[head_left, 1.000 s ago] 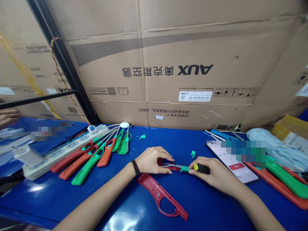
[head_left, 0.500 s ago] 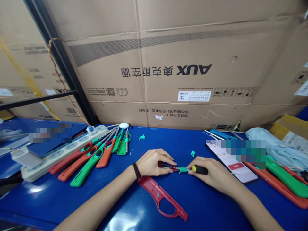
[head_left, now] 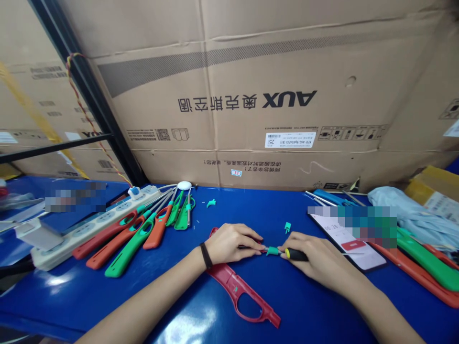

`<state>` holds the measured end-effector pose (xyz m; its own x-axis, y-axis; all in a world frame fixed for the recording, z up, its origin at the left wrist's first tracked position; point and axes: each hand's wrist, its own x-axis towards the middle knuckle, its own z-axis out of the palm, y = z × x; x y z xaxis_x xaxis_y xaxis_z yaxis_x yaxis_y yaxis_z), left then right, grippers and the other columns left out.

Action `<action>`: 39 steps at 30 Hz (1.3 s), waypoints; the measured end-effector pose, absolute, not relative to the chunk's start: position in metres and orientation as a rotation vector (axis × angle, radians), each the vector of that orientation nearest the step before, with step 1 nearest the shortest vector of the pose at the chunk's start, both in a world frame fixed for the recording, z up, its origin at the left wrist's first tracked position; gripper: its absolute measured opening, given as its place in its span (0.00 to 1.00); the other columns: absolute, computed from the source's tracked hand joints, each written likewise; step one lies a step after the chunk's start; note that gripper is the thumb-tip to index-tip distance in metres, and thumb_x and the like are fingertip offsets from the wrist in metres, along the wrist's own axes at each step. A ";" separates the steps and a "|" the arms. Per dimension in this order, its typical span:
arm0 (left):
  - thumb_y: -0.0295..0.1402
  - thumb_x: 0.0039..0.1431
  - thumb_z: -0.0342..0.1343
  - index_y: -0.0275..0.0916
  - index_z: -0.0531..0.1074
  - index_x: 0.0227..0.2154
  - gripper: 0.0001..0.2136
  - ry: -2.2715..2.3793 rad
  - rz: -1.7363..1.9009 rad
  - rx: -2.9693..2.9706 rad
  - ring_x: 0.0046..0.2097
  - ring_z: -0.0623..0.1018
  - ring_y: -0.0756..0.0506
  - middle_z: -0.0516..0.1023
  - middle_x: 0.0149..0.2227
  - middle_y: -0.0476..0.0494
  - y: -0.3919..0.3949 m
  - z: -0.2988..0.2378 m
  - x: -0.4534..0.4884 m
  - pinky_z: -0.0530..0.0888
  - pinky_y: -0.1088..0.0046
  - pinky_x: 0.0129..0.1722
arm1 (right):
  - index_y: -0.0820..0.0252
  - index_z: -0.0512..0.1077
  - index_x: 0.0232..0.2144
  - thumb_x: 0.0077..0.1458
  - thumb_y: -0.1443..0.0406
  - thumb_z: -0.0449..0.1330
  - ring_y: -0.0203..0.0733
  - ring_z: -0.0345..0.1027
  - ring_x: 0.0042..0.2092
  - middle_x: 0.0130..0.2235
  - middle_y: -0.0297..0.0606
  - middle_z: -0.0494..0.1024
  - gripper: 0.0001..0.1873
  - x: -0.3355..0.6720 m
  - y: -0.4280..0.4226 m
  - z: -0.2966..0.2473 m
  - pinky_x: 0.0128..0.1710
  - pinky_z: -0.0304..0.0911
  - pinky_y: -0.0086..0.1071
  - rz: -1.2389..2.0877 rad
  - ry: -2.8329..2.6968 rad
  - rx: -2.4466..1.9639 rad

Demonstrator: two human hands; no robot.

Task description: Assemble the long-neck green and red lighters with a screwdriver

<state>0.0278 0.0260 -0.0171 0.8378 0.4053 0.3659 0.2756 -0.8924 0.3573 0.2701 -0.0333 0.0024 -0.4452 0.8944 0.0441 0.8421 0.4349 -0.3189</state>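
Note:
My left hand (head_left: 233,242) rests on the blue table (head_left: 172,296), fingers curled over a red lighter body (head_left: 214,232) with thin wires at its front end. My right hand (head_left: 315,258) grips a screwdriver (head_left: 296,254) with a black and yellow handle. Its tip points left at a small green piece (head_left: 272,251) between both hands. A loose red handle shell (head_left: 244,294) lies flat just in front of my left wrist.
Several red, orange and green long lighters (head_left: 136,231) lie fanned out at the left by a white power strip (head_left: 89,227). A phone (head_left: 346,239) and more lighter shells (head_left: 426,267) are at the right. Small green parts (head_left: 211,203) lie loose. Cardboard boxes (head_left: 251,95) wall the back.
Both hands have edged slightly closer together at the green piece; the view has shifted a little. A co-worker's hand at the far left is gone from view.

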 end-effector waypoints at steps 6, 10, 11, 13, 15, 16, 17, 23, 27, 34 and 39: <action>0.34 0.61 0.54 0.43 0.78 0.40 0.09 0.543 0.594 2.721 0.44 0.77 0.48 0.79 0.44 0.49 0.025 -0.015 0.030 0.71 0.76 0.45 | 0.49 0.72 0.42 0.50 0.54 0.63 0.47 0.72 0.44 0.44 0.35 0.76 0.17 0.269 -0.033 -0.002 0.42 0.65 0.36 0.410 -2.306 -1.551; 0.35 0.61 0.55 0.43 0.78 0.40 0.09 0.554 0.625 2.700 0.44 0.77 0.48 0.79 0.44 0.50 0.023 -0.018 0.032 0.71 0.76 0.45 | 0.49 0.72 0.40 0.51 0.57 0.62 0.45 0.72 0.42 0.42 0.32 0.77 0.12 0.265 -0.032 -0.006 0.40 0.65 0.34 0.437 -2.315 -1.502; 0.36 0.60 0.55 0.44 0.77 0.40 0.09 0.568 0.632 2.688 0.44 0.77 0.48 0.79 0.44 0.50 0.023 -0.018 0.033 0.71 0.76 0.45 | 0.49 0.72 0.38 0.53 0.59 0.61 0.44 0.73 0.41 0.41 0.31 0.77 0.09 0.264 -0.031 -0.007 0.39 0.64 0.33 0.443 -2.326 -1.487; 0.37 0.60 0.56 0.45 0.77 0.40 0.09 0.606 0.644 2.659 0.44 0.77 0.48 0.79 0.43 0.50 0.021 -0.020 0.034 0.71 0.76 0.45 | 0.49 0.72 0.37 0.55 0.61 0.59 0.42 0.73 0.39 0.39 0.30 0.77 0.06 0.264 -0.031 -0.007 0.37 0.64 0.32 0.456 -2.334 -1.465; 0.38 0.60 0.56 0.44 0.77 0.41 0.10 0.644 0.654 2.635 0.44 0.77 0.48 0.79 0.43 0.49 0.020 -0.022 0.035 0.72 0.76 0.45 | 0.49 0.72 0.37 0.55 0.61 0.58 0.41 0.72 0.39 0.39 0.30 0.77 0.06 0.264 -0.031 -0.008 0.37 0.64 0.31 0.462 -2.330 -1.456; 0.38 0.60 0.56 0.44 0.77 0.41 0.10 0.659 0.657 2.627 0.44 0.77 0.48 0.79 0.44 0.48 0.020 -0.021 0.036 0.72 0.76 0.45 | 0.49 0.72 0.37 0.55 0.61 0.58 0.41 0.72 0.39 0.39 0.30 0.76 0.06 0.264 -0.031 -0.008 0.37 0.64 0.32 0.458 -2.329 -1.460; 0.39 0.60 0.56 0.43 0.77 0.42 0.11 0.668 0.653 2.623 0.45 0.77 0.48 0.79 0.44 0.48 0.019 -0.020 0.036 0.72 0.76 0.45 | 0.49 0.72 0.37 0.55 0.60 0.58 0.41 0.72 0.38 0.39 0.30 0.76 0.06 0.265 -0.031 -0.008 0.37 0.64 0.32 0.449 -2.327 -1.467; 0.47 0.47 0.64 0.44 0.73 0.48 0.25 0.743 0.550 2.613 0.48 0.75 0.43 0.76 0.48 0.45 0.019 0.006 0.019 0.70 0.71 0.48 | 0.49 0.71 0.41 0.52 0.56 0.61 0.42 0.72 0.40 0.42 0.31 0.75 0.13 0.265 -0.033 -0.007 0.38 0.65 0.34 0.381 -2.317 -1.442; 0.47 0.46 0.64 0.45 0.74 0.47 0.24 0.808 0.466 2.562 0.45 0.76 0.44 0.77 0.46 0.46 0.016 0.017 -0.006 0.70 0.72 0.46 | 0.49 0.72 0.39 0.58 0.61 0.57 0.38 0.72 0.37 0.40 0.30 0.75 0.07 0.258 -0.035 -0.004 0.36 0.65 0.30 0.337 -2.316 -1.326; 0.42 0.47 0.64 0.46 0.74 0.46 0.21 0.836 0.497 2.554 0.45 0.75 0.45 0.76 0.46 0.48 0.009 0.007 -0.022 0.70 0.71 0.47 | 0.48 0.73 0.40 0.58 0.61 0.57 0.35 0.71 0.31 0.40 0.30 0.74 0.08 0.225 -0.033 -0.005 0.28 0.62 0.27 0.234 -2.475 -1.205; 0.29 0.54 0.57 0.43 0.76 0.41 0.11 0.833 0.591 2.511 0.41 0.76 0.48 0.78 0.43 0.48 0.012 0.005 -0.027 0.72 0.75 0.40 | 0.48 0.72 0.42 0.59 0.61 0.56 0.35 0.72 0.33 0.41 0.30 0.74 0.09 0.203 -0.028 -0.002 0.31 0.63 0.27 0.274 -2.526 -1.148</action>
<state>-0.0266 0.0117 0.0048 0.7290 0.6343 0.2574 0.4520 -0.7285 0.5148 0.2033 -0.0278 -0.0021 -0.6096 0.7569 0.2355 0.6887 0.6528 -0.3154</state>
